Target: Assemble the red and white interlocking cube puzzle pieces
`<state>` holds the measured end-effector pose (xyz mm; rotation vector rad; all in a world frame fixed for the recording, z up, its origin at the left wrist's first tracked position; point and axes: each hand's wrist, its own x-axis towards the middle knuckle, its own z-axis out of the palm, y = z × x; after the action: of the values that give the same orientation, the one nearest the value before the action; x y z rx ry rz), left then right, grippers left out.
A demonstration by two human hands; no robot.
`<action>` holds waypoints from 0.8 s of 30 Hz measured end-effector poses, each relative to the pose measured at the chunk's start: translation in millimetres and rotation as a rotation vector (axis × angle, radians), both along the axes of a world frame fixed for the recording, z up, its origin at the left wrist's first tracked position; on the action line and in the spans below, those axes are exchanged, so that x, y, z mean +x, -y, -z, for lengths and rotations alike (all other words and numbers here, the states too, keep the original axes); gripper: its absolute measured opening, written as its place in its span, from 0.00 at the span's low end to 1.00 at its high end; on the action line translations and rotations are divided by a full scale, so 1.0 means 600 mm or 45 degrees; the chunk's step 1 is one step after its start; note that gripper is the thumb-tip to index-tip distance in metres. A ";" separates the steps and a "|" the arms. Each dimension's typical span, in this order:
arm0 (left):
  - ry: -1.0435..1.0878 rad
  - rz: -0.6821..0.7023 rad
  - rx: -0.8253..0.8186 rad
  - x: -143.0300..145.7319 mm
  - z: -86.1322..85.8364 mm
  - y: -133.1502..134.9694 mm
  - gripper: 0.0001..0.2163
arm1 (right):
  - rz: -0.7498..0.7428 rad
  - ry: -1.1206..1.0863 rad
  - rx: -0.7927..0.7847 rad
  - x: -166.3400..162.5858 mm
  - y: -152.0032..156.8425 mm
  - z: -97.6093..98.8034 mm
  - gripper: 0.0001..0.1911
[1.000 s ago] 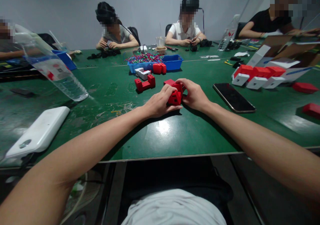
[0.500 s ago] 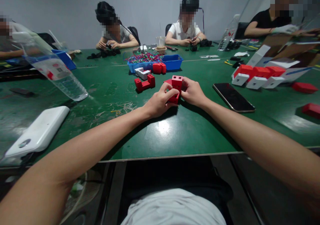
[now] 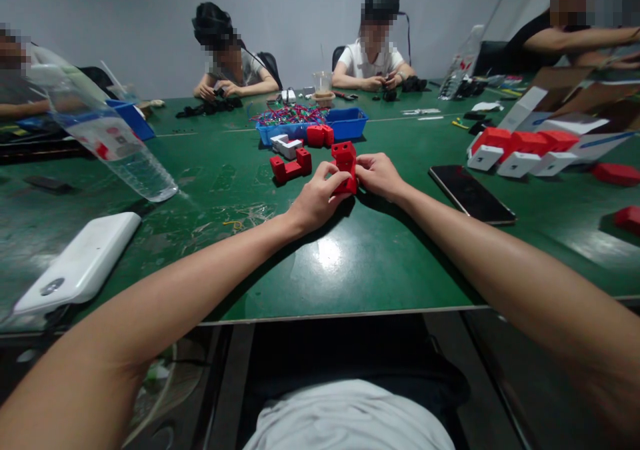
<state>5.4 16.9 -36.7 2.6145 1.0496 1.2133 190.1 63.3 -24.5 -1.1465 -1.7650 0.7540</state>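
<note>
Shiny green tabletop (image 3: 400, 263), gray wall (image 3: 293, 33) beyond it. Left hand (image 3: 314, 200) and right hand (image 3: 384, 178) both pinching a red bracket (image 3: 345, 151) between fingers.

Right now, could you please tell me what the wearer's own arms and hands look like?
The bare, ungloved left hand and bare, ungloved right hand show no watch or bracelet. No sleeve shows on the left arm or right arm, nor any cable or marking. Any rings are too small to tell.
</note>
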 end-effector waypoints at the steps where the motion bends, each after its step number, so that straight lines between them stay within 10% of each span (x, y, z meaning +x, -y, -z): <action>1: -0.005 -0.002 0.005 -0.001 0.001 -0.001 0.09 | -0.038 -0.048 -0.067 -0.001 0.003 -0.003 0.10; 16: 0.012 0.293 0.007 -0.005 -0.014 0.012 0.14 | -0.178 -0.223 -0.317 0.019 0.056 -0.023 0.23; 24: 0.308 -0.114 -0.430 -0.012 -0.006 -0.018 0.15 | -0.206 -0.243 -0.374 0.009 0.065 -0.028 0.24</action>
<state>-1.5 27.6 -32.9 2.1323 1.2113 1.2089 195.7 24.3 -7.6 -1.0871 -1.6355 1.2118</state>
